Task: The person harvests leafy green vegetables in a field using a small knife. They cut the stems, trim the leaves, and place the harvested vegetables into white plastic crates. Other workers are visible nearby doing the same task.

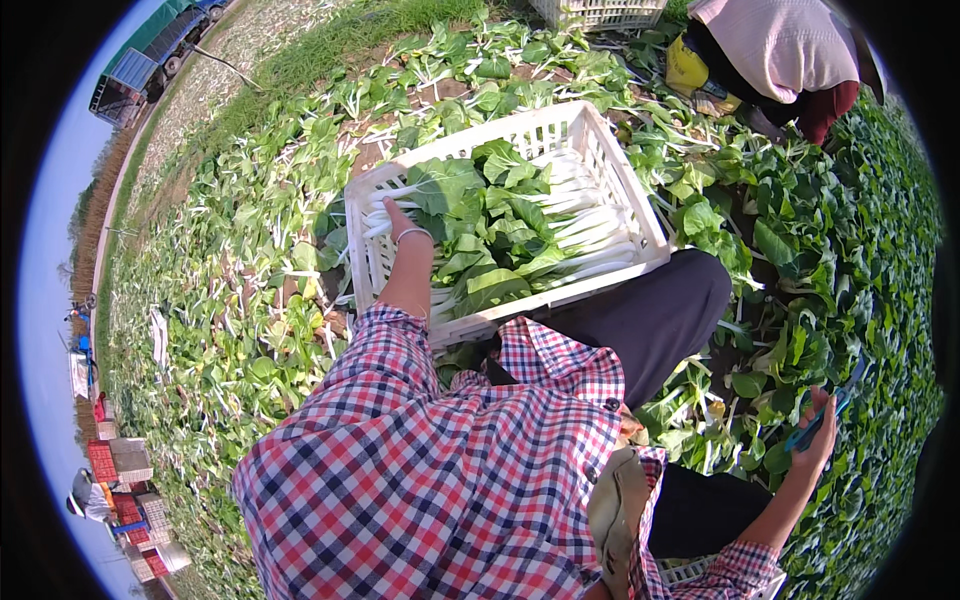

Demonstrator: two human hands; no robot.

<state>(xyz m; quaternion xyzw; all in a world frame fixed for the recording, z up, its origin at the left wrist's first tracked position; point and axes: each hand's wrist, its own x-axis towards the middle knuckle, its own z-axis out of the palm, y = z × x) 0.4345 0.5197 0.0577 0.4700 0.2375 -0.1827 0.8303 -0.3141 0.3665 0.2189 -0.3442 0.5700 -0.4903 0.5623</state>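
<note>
A white slatted plastic crate (506, 304) stands before me, tilted in the view, against my bent knee. Leafy greens with white stalks (592, 232) lie in it in rows, stalks against the two short sides and leaves (495, 217) in the middle. My left hand (403, 223) reaches into the crate's left end among the white stalks; its thumb shows, but most of its fingers are hidden, so its hold cannot be made out. Off to the right, over the uncut plants, my right hand (819, 435) holds a blue-handled knife (806, 433) with its blade pointing away.
Cut leaves and stalks (262, 300) litter the ground on the left. Dense growing greens (832, 300) stand on the right. A person (780, 52) bends over at the upper right, near another white crate (600, 13). Part of a crate (686, 570) shows behind me. Stacked crates (131, 461) and a truck (142, 67) are farther off.
</note>
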